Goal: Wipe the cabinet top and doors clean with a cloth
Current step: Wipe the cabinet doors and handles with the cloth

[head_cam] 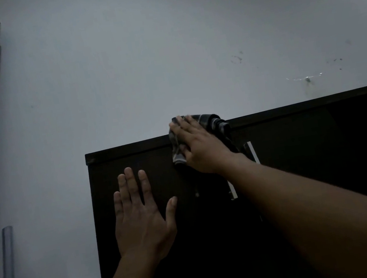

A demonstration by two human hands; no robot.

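At cabinet (pixel 300 156) top edge, right hand (pixel 200 147) presses cloth (pixel 217 123), drooping downward.

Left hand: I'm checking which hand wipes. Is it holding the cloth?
No, the left hand lies flat and bare on the cabinet door; the right hand presses the cloth.

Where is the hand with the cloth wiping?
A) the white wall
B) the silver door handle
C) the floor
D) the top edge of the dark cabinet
D: the right hand presses the striped cloth against the top edge of the cabinet.
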